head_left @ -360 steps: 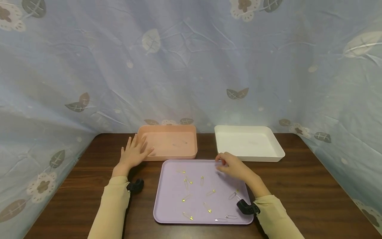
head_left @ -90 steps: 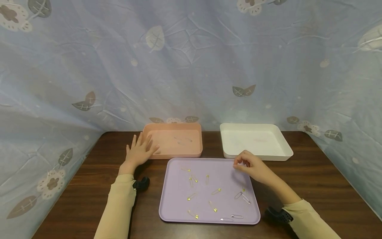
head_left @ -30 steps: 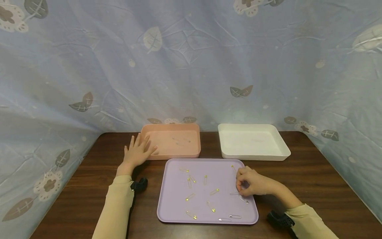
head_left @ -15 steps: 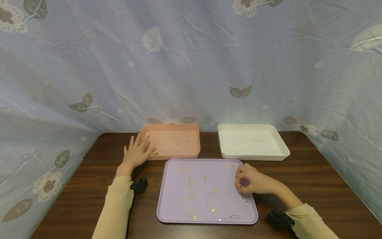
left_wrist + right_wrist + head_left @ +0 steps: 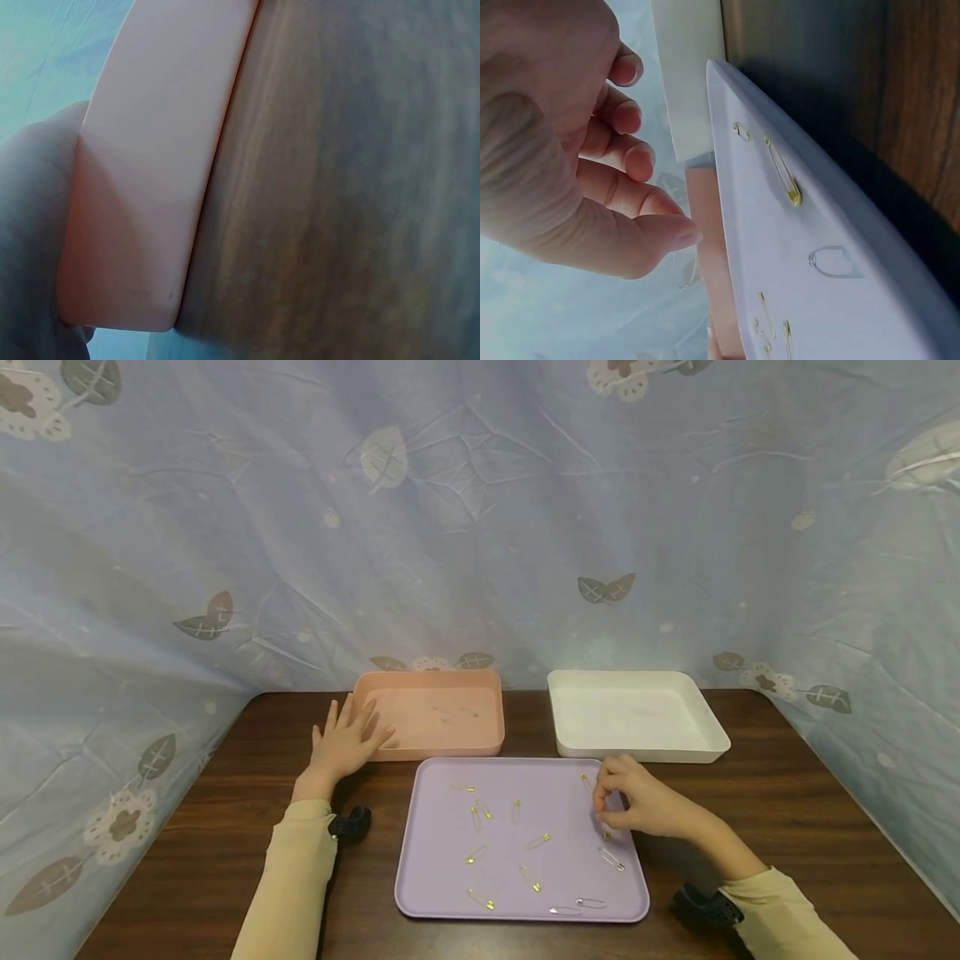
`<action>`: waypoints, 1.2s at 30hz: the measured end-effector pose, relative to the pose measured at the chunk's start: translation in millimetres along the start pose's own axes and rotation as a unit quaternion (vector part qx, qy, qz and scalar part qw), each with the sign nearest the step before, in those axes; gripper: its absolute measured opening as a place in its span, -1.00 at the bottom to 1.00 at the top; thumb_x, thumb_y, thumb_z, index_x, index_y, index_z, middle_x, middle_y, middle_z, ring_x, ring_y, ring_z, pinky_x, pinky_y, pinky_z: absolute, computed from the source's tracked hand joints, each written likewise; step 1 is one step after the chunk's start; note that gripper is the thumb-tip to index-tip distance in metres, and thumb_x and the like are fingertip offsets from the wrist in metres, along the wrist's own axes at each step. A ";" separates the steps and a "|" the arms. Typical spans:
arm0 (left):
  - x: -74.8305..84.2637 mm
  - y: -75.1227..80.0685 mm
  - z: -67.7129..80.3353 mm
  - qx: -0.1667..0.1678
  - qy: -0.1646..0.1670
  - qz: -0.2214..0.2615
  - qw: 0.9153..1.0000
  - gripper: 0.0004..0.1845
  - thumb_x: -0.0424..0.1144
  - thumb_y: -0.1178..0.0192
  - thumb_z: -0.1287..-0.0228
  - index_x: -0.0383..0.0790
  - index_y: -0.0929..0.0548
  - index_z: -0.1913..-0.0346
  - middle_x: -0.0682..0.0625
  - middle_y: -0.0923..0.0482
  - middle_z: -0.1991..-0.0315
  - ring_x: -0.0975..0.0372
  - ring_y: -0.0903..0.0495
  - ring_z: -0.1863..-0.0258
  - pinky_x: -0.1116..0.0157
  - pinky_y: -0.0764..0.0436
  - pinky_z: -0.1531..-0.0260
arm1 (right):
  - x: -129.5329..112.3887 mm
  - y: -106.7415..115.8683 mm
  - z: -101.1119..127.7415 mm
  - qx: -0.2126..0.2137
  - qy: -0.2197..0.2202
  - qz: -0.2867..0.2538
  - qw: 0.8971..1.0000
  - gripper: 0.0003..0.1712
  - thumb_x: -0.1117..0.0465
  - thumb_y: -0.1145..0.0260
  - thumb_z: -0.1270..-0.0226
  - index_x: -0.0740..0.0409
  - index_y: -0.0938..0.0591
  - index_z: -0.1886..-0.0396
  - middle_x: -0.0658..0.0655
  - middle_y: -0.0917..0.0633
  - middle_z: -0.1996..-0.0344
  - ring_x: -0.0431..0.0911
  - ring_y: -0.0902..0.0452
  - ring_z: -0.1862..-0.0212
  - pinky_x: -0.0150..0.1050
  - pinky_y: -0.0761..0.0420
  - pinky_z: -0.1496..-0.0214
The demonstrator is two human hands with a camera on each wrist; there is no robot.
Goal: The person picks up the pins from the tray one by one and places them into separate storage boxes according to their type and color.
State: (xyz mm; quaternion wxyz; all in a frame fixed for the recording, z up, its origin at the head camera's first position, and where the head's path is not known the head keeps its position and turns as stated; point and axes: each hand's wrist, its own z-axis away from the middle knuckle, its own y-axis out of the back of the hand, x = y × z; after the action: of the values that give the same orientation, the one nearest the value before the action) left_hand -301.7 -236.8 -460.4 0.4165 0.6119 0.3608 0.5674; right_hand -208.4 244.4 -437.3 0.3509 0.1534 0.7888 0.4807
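- The right hand (image 5: 643, 803) hovers over the right part of the lilac tray (image 5: 442, 893), its fingers curled with the tips drawn together; the right wrist view shows thumb and fingertips (image 5: 641, 161) slightly apart, and I cannot tell whether a pin sits between them.
- Gold safety pins (image 5: 516, 811) lie scattered on the lilac tray, with silver safety pins (image 5: 590, 903) near its front edge and another silver one (image 5: 611, 858) just below the right hand; all are small and their details hard to read.
- One gold pin (image 5: 585, 781) lies just left of the right hand's fingers.
- The left hand (image 5: 343, 743) rests flat, fingers spread, against the left end of the pink tray (image 5: 427, 747); in the left wrist view only the tray wall (image 5: 157, 165) and a blurred bit of the hand show.
- Faint pins (image 5: 450, 717) lie inside the pink tray, barely visible.
- The white tray (image 5: 637, 747) stands to the right of the pink one; a faint mark inside it cannot be identified.
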 end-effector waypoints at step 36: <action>2.3 3.8 3.4 0.001 0.000 0.002 1.000 -0.11 0.44 0.18 -0.31 0.10 0.08 -0.57 -0.22 0.35 -0.59 -0.23 0.40 -0.54 -0.46 0.26 -0.29 | -8.7 -2.7 -86.7 -0.007 0.031 -0.009 0.999 -0.78 0.30 -0.44 0.03 -0.11 -0.59 0.53 -0.01 -0.51 0.41 -0.20 -0.24 0.25 -0.32 -0.27 0.17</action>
State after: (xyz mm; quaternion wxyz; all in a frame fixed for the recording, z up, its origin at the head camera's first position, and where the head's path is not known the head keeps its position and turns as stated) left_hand -298.2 -236.6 -456.0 0.4151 0.6130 0.3601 0.5677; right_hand -262.8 181.5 -410.8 0.3318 0.1288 0.7973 0.4874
